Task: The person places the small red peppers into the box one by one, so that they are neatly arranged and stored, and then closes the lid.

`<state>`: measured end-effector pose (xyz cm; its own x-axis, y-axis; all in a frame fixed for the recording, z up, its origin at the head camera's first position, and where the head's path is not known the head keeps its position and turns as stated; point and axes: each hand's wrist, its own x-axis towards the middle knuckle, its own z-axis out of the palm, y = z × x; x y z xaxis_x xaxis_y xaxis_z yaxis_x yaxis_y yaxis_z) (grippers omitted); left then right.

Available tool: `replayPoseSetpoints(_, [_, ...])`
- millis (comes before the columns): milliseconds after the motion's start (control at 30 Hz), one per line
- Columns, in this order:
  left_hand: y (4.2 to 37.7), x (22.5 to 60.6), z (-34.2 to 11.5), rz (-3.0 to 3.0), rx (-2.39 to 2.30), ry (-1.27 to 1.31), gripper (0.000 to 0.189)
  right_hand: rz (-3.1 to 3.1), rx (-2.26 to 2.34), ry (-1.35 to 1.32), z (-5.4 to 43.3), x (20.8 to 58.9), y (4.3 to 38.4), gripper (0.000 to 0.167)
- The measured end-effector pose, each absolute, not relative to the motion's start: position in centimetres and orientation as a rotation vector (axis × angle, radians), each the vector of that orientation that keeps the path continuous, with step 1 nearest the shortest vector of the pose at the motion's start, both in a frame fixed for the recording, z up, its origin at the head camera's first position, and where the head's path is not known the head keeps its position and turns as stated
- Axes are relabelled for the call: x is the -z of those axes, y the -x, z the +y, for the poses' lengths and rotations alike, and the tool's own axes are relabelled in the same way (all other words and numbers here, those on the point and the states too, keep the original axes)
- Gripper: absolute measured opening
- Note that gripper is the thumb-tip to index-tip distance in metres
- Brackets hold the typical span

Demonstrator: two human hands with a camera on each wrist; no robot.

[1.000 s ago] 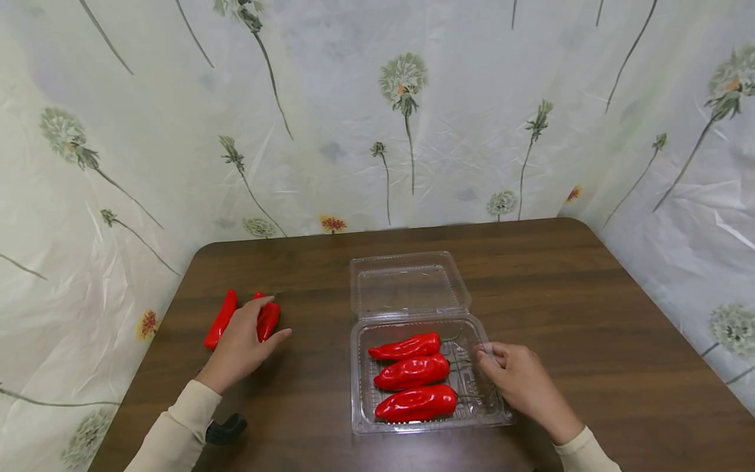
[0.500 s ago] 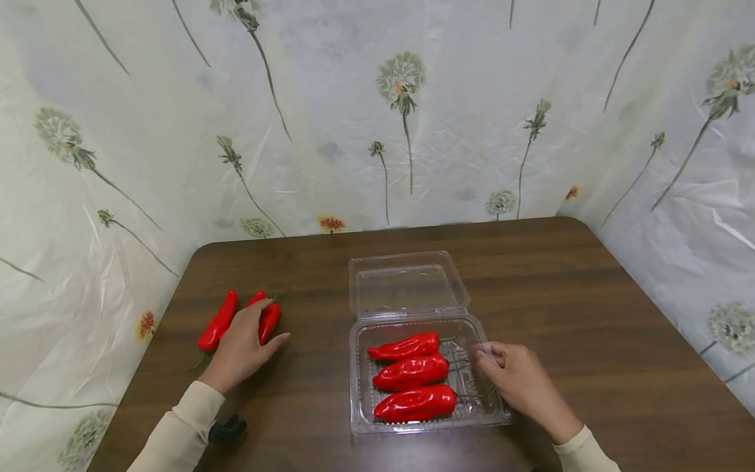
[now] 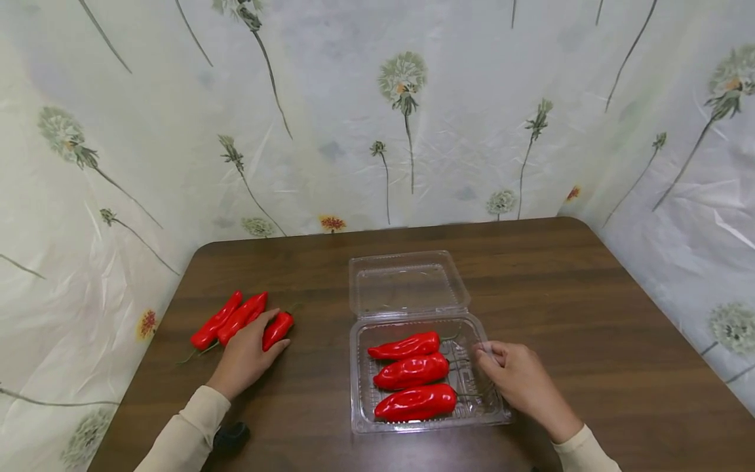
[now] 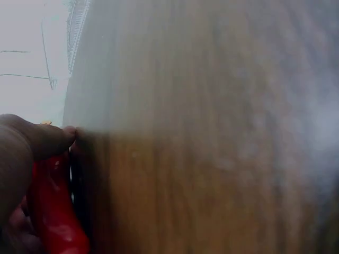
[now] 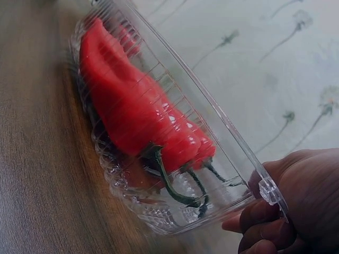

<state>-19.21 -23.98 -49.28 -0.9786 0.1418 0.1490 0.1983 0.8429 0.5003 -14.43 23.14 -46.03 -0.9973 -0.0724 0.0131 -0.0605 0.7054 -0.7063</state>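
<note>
One pepper [image 3: 278,331] now nearer the container [image 3: 425,427]

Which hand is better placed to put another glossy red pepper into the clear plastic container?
Probably the left hand: it grips a glossy red pepper on the brown wooden table. The right hand is occupied, pinching the edge of the clear plastic container.

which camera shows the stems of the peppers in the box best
The right wrist view: the green stems show large and close. In the head view they look thin and faint; the left wrist view shows none.
</note>
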Motion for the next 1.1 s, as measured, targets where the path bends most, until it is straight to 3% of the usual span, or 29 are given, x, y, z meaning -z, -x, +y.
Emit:
replayPoseSetpoints(600, [19.2, 48.8, -24.2, -2.85, 0.884, 0.344, 0.062, 2.903, 1.173, 0.127, 23.2, 46.0, 14.4, 0.028])
replayPoseSetpoints(1100, [18.9, 45.4, -22.1, -2.773, 1.011, 0.483, 0.067, 2.915, 1.188, 0.138, 23.2, 46.1, 14.4, 0.026])
